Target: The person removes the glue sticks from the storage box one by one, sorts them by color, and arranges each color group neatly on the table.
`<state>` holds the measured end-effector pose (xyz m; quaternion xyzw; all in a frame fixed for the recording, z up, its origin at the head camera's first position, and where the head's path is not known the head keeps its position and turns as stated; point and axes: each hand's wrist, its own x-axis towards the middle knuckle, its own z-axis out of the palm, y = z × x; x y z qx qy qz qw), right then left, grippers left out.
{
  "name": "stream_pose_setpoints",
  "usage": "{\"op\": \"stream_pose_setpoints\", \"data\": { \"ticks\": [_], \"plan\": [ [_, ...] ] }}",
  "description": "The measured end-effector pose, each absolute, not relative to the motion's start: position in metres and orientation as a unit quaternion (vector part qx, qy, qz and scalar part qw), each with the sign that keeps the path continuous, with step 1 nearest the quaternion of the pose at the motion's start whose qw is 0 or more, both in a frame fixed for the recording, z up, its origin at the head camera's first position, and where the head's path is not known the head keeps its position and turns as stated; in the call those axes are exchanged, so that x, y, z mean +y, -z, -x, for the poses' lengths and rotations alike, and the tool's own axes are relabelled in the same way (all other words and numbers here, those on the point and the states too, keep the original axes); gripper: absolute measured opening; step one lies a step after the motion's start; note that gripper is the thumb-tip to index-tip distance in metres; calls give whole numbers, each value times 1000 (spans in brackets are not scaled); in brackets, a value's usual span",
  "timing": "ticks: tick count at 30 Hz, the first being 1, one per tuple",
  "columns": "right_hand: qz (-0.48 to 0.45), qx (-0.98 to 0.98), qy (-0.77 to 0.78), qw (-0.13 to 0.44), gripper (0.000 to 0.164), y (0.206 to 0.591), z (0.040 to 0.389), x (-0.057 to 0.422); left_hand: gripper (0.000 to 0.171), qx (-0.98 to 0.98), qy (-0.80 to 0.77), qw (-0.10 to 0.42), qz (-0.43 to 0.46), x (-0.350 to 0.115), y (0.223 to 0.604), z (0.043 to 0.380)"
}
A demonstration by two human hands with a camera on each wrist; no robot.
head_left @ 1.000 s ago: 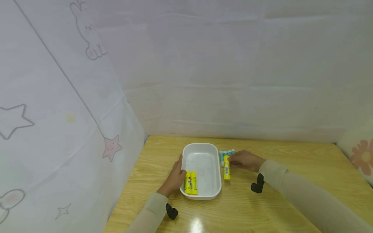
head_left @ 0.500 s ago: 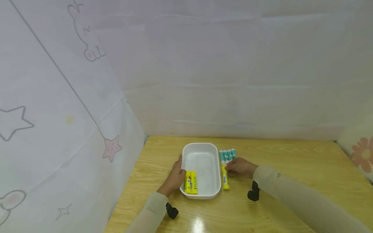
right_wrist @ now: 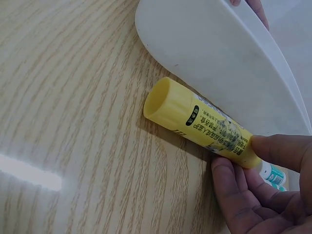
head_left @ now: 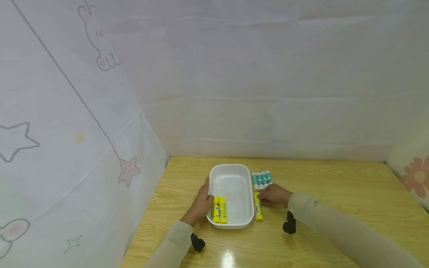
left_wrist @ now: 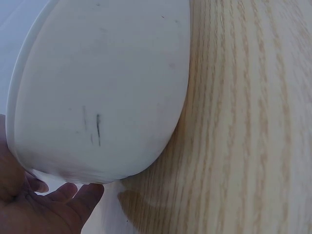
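My left hand [head_left: 201, 204] grips the left side of a white tray [head_left: 238, 197], thumb over the rim and fingers along the outer wall. Inside the tray's near left corner, two yellow glue sticks [head_left: 222, 211] lie side by side. Just right of the tray, my right hand [head_left: 275, 194] pinches the far end of another yellow glue stick [right_wrist: 204, 122] between thumb and fingers. That stick lies on or close above the table, lengthwise along the tray wall. Beyond it, several small teal-and-white tubes [head_left: 260, 179] lie in a row, their near ends partly behind the right hand.
The wooden table [head_left: 328, 186] extends to both sides of the tray. A pale printed cloth [head_left: 261, 93] hangs behind it and along the left. A black wrist camera [head_left: 289, 222] sits below the right sleeve, and another [head_left: 197, 242] by the left.
My right hand has brought the yellow glue stick nearer and down beside the tray, off the teal tubes, which are more visible now. The left hand and tray stay in place.
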<state>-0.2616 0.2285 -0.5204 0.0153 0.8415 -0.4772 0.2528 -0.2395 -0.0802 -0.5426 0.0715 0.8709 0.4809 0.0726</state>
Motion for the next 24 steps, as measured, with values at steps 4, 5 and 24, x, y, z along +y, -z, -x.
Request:
{"op": "stream_pose_setpoints", "data": {
  "ticks": [4,5,24],
  "plan": [
    [-13,844,473,254,24,520,262,227,70,869,-484,76,-69,-80,544,240],
    [-10,845,470,254,23,520,262,228,70,868,-486,76,-68,-80,544,240],
    [-6,848,462,258,18,516,262,225,70,871,-482,74,-62,-79,547,242]
  ]
}}
